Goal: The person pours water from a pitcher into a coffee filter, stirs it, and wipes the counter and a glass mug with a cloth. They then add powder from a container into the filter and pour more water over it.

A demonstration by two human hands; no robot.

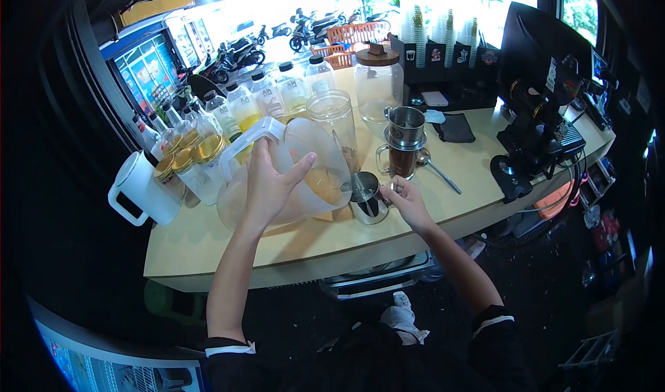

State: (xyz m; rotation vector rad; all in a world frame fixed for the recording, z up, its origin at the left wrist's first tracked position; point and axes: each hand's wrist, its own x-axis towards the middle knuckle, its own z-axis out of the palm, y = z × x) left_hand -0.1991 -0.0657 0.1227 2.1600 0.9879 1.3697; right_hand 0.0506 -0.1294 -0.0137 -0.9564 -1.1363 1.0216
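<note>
1. Leaning toward the metal cup (372, 212), the jug (315, 180) is held at the centre of the frame, apparently so that its mouth is kept by the rim.
2. Its handle is gripped by the left hand (269, 184), thumb spread, fingertips partly hidden.
3. The cup's handle is pinched by the right hand (410, 208), presumably for steadiness, both forearms (230, 281) being extended from below.

Left hand (271, 181), thumb (302, 165) spread wide; right hand (410, 205), fingers (396, 192) curled inward.

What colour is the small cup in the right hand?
The cup is shiny silver; it shows best in the head view, the only one.
</note>
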